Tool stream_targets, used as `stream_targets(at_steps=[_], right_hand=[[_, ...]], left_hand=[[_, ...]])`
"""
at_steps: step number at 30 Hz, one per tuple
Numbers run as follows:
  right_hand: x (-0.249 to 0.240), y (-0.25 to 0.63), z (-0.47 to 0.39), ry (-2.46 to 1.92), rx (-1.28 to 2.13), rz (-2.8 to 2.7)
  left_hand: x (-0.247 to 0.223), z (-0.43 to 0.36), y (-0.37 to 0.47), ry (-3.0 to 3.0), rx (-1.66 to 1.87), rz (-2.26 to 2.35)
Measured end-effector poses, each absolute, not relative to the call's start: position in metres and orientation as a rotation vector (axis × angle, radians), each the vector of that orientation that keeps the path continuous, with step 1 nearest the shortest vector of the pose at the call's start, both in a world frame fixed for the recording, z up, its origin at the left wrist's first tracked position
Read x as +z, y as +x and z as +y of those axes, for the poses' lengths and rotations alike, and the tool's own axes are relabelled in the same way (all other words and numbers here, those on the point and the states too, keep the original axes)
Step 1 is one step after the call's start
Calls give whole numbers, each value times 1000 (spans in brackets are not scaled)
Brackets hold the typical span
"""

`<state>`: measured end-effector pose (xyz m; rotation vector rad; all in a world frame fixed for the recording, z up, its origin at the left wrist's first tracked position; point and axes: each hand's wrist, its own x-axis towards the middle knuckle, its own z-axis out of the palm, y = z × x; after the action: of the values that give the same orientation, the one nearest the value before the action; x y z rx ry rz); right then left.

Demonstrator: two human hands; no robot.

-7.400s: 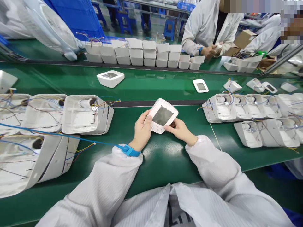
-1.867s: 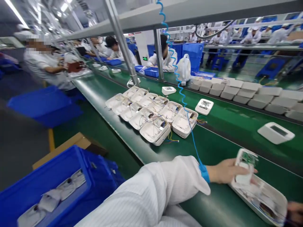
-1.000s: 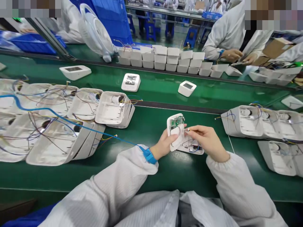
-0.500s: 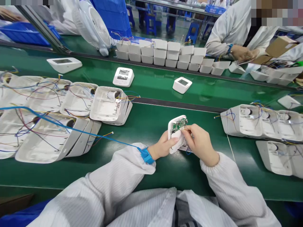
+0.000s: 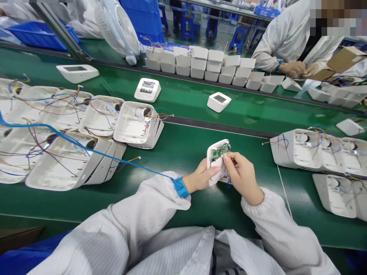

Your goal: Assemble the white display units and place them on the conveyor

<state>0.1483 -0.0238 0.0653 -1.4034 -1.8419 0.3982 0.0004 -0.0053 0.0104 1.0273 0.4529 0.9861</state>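
Observation:
My left hand [image 5: 202,176] is closed around an open white plastic housing [image 5: 212,182], its thumb pressed across the near side. A green circuit board [image 5: 220,151] shows in the upper part of that housing, which is tilted up off the green bench. The fingertips of my right hand [image 5: 241,173] are pinched together at the lower edge of the board; what they grip is too small and covered to make out. Below them hangs a short loop of blue wire [image 5: 228,183]. A blue wrist strap [image 5: 180,187] with a cord circles my left wrist.
White shells with motors and loose wires stand in rows at left [image 5: 134,124] and right [image 5: 306,147]. Finished-looking units with screens [image 5: 147,90] lie on the belt [image 5: 177,101]. Beyond are stacked white shells [image 5: 197,63], a fan [image 5: 124,28] and a co-worker's hands [image 5: 298,70].
The view has shifted slightly, so the bench things sit a little differently in the picture. Both hands keep their hold, the right fingertips still at the board's lower edge.

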Motion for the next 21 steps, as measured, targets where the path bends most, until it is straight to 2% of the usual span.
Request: stream_targets(at_steps=[9,14,21], right_hand=[[62,169,-12,-1346,143,-1871],[61,183,-3,-1134,248,-1982],[60,178,-7,-1176,118,-1938]], left_hand=[[11,-1,-4,1025,891,448],[15,0,-8,994,827,394],[15,1,-9,1004,798,412]])
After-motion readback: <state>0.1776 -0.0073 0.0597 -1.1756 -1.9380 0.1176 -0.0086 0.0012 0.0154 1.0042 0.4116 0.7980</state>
